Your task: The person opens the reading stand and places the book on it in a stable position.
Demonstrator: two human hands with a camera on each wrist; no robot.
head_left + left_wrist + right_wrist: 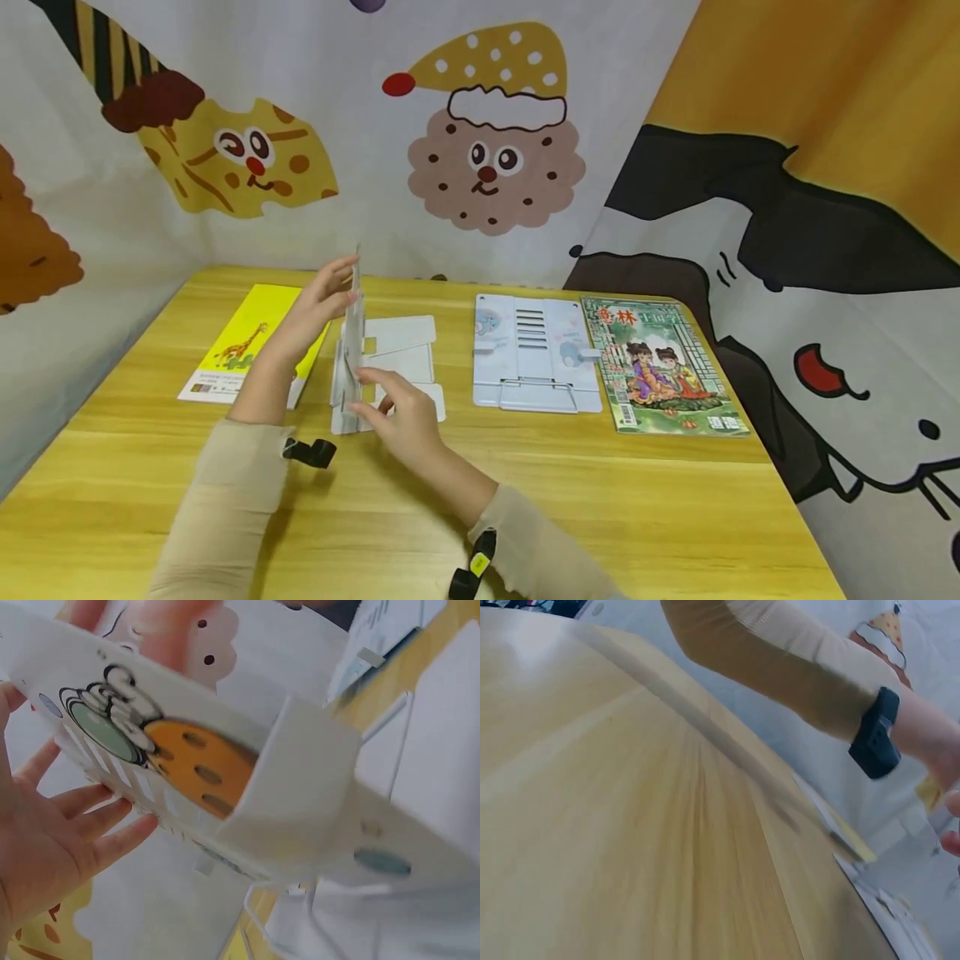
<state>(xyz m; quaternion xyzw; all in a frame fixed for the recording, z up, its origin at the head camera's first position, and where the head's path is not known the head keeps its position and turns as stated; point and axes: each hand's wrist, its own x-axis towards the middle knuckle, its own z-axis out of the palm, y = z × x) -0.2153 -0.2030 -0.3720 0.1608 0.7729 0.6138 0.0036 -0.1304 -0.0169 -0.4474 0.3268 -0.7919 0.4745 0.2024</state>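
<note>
A white folding book stand [351,346] stands on the table with its slotted panel upright, seen edge-on in the head view. My left hand [303,317] is at the panel's upper left side; in the left wrist view its spread, fairly straight fingers touch the panel's slotted edge. That view shows the panel's cartoon print [202,761] and a white ledge. My right hand [408,421] is at the panel's lower right side, thumb and forefinger pinching a part there, the other fingers curled. White flat plates [405,333] lie just right of the panel.
Left of the stand lies a yellow book [240,333] with a giraffe. To the right, a second, light blue book stand [536,358] lies flat beside a green illustrated magazine [667,367]. A printed curtain [360,150] hangs behind the wooden table [600,508].
</note>
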